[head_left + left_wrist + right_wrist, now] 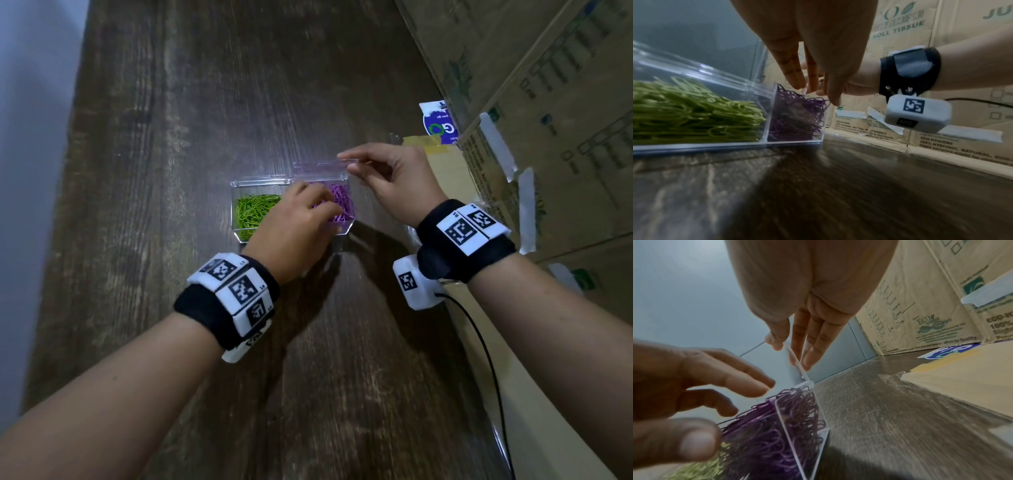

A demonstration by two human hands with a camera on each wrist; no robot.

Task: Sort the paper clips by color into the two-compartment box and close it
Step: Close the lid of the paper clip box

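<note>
A clear two-compartment box (240, 236) stands on the dark wooden table. Green paper clips (255, 212) fill its left compartment and purple paper clips (343, 198) its right one. My right hand (352, 163) pinches the raised clear lid (318, 167) of the purple side between thumb and fingers; the right wrist view shows the lid (797, 365) edge-on in that pinch (789, 352). My left hand (318, 204) hovers over the purple clips (777, 426) with fingers spread and relaxed, holding nothing. In the left wrist view the green clips (690, 113) and purple clips (797, 116) lie behind the box wall (715, 147).
Tall cardboard cartons (548, 102) line the right side, close to my right wrist. A flat cardboard sheet (442, 168) and a blue and white card (438, 120) lie beside them. A black cable (486, 359) trails from my right wrist. The table's left edge (68, 171) drops off.
</note>
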